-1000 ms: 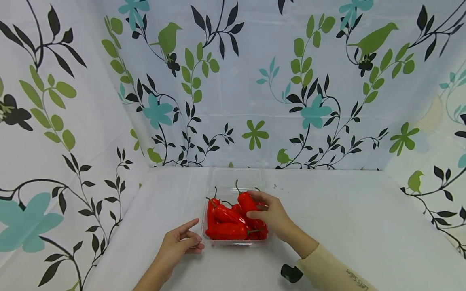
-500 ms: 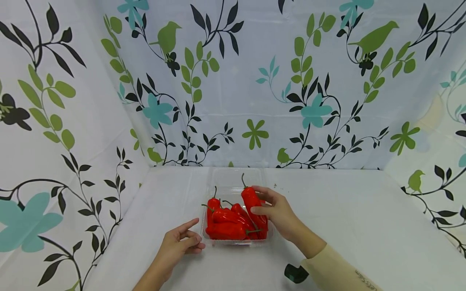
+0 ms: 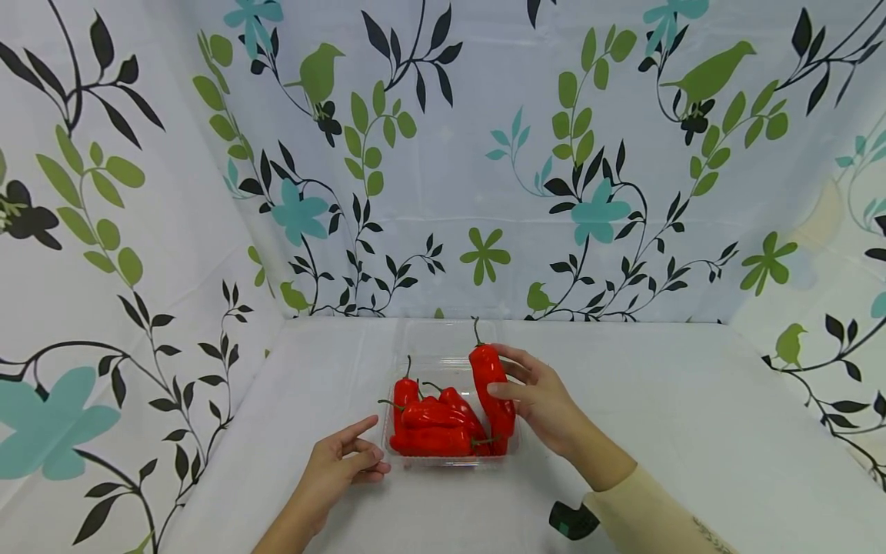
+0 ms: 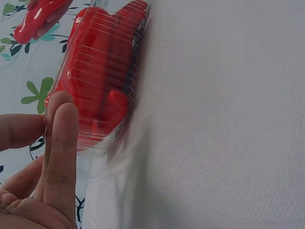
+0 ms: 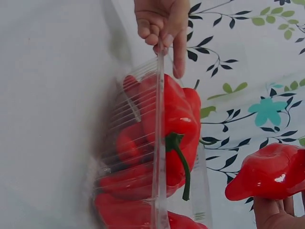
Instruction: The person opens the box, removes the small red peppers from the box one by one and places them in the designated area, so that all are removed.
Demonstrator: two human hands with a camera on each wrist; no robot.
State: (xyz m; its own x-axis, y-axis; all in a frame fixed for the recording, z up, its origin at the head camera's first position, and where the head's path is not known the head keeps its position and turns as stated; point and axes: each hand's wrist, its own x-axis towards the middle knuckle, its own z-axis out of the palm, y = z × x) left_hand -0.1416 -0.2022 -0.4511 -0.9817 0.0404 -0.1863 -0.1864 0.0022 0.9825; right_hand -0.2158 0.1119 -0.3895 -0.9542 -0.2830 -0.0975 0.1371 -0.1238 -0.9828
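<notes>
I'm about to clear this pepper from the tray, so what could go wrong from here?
The pepper held by the right hand still has its lower end among the other peppers; it may drag one out. The clear tray looks light, and the left hand only touches its corner, so it could shift or tip.

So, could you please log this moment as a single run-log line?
right hand: grips red pepper above clear tray | left hand: fingers touch tray's left edge | other peppers: in tray

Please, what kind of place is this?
Probably a staged recording booth, not a kitchen: floral printed curtains enclose a white-covered table, which holds only a clear plastic tray of red peppers.
</notes>
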